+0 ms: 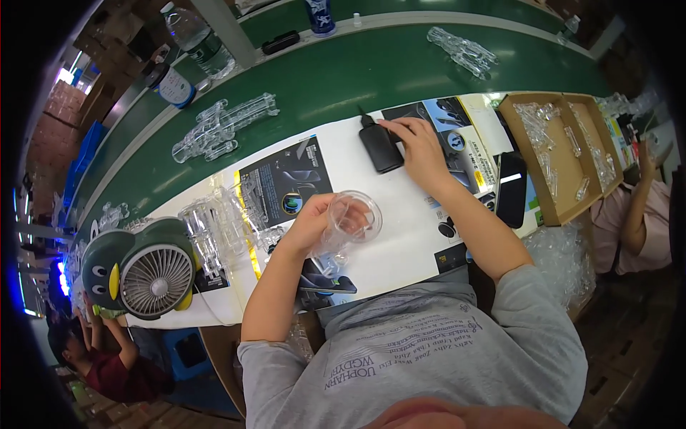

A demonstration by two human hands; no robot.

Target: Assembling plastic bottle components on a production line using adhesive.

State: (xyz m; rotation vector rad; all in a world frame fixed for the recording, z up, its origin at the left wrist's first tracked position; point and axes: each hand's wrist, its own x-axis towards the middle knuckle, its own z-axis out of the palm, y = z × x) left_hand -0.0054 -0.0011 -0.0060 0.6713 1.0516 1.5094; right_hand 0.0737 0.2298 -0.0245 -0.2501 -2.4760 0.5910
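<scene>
My left hand (312, 223) is closed around a clear plastic part with a round, cup-like rim (355, 216), held above the white sheet (396, 236). My right hand (421, 151) has its fingers at the neck and right side of a flat black bottle (381, 149) with a thin pointed nozzle. The thumb is partly hidden. Left of my left hand, several clear plastic parts (204, 232) lie in a cluster. A dark flat device (325, 280) lies below that hand, near the table's front edge.
A divided cardboard box (550, 211) with clear parts stands right, beside a black phone (511, 189). A green fan (153, 275) stands left. Clear assemblies (227, 125) (463, 51) lie on the green surface (321, 86). Two other people sit at the left and right edges.
</scene>
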